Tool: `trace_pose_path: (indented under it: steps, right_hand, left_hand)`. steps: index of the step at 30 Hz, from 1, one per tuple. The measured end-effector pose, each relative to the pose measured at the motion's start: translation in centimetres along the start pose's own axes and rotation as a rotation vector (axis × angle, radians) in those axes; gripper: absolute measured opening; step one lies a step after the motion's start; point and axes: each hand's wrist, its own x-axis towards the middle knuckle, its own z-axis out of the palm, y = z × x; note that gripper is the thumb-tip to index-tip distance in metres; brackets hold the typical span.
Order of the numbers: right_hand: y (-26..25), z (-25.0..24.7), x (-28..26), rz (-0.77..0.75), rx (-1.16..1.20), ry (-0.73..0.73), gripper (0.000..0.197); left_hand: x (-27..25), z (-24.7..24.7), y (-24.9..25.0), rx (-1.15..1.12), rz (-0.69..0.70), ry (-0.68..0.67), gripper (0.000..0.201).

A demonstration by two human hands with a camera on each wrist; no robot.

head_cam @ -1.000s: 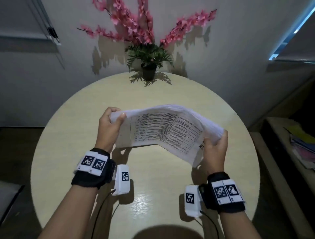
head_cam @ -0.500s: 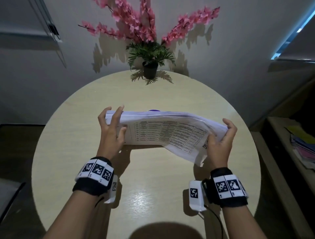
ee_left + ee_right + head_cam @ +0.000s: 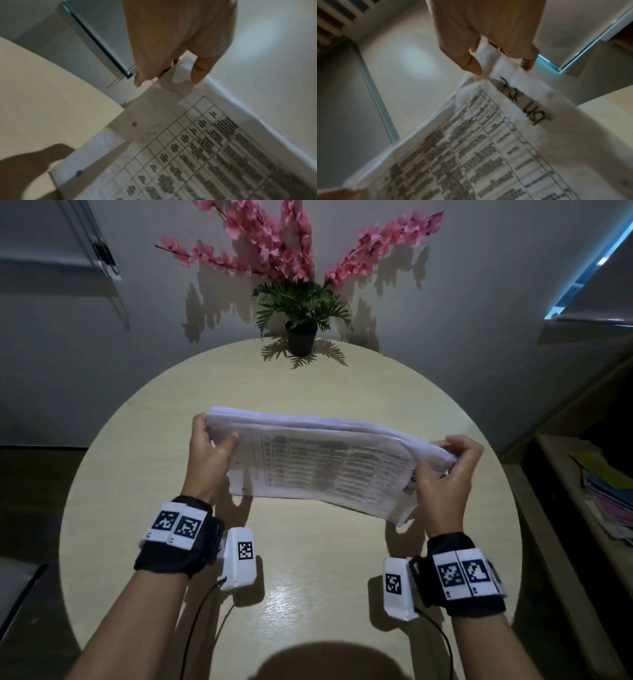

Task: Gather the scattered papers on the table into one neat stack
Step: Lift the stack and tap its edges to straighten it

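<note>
Holding the papers (image 3: 322,463) above the table (image 3: 308,563), the left hand (image 3: 209,460) and right hand (image 3: 445,477) each pinch one end. Squaring seems underway; next, probably, tapping edges level and laying the stack down.

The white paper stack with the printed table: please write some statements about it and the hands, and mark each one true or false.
1. Both hands hold the white paper stack with the printed table, the left hand at one end, the right hand at the other. True.
2. The stack lies flat on the round beige table. False: it is held tilted, above the table.
3. The black pot with pink flowers stands at the far table edge. True.
4. Loose sheets lie scattered on the table. False: none show.
</note>
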Motion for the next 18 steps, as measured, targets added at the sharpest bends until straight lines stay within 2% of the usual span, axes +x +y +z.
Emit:
trace_pose_path:
  steps: [2, 4, 6, 9, 12, 13, 14, 16, 18]
  right_hand:
    - [0.2, 0.6, -0.1, 0.071, -0.16, -0.034, 0.048]
    - [-0.6, 1.3, 0.3, 0.119, -0.409, -0.001, 0.042]
    - [-1.9, 2.1, 0.8, 0.055, -0.725, -0.037, 0.037]
    - [-3.8, 4.2, 1.3, -0.172, -1.027, -0.312, 0.03]
    - [-5.8, 7.3, 0.7, -0.377, -0.977, -0.638, 0.013]
    - [-6.2, 8.1, 0.5, -0.425, -0.957, -0.69, 0.017]
    - [-6.6, 8.6, 0.3, -0.459, -0.947, -0.719, 0.021]
    - [-7.1, 8.6, 0.5, -0.496, -0.882, -0.689, 0.016]
    - [-7.0, 7.6, 1.3, -0.439, -0.682, -0.636, 0.012]
  left_hand:
    - [-0.6, 0.3, -0.6, -0.016, -0.079, -0.031, 0.028]
    - [-1.3, 0.8, -0.1, -0.105, -0.146, -0.02, 0.024]
    - [-1.5, 1.1, 0.3, -0.166, -0.179, -0.01, 0.022]
    - [-1.7, 1.3, 0.5, -0.173, -0.172, -0.018, 0.024]
    - [-1.8, 1.1, 0.1, -0.138, -0.17, -0.007, 0.026]
    - [-1.6, 0.8, -0.5, -0.108, -0.162, 0.007, 0.026]
    - [-1.4, 0.3, -1.1, -0.083, -0.163, 0.027, 0.025]
    - [-1.1, -0.4, -2.0, -0.082, -0.211, 0.082, 0.029]
    - [-1.3, -0.8, -2.6, -0.133, -0.317, 0.128, 0.052]
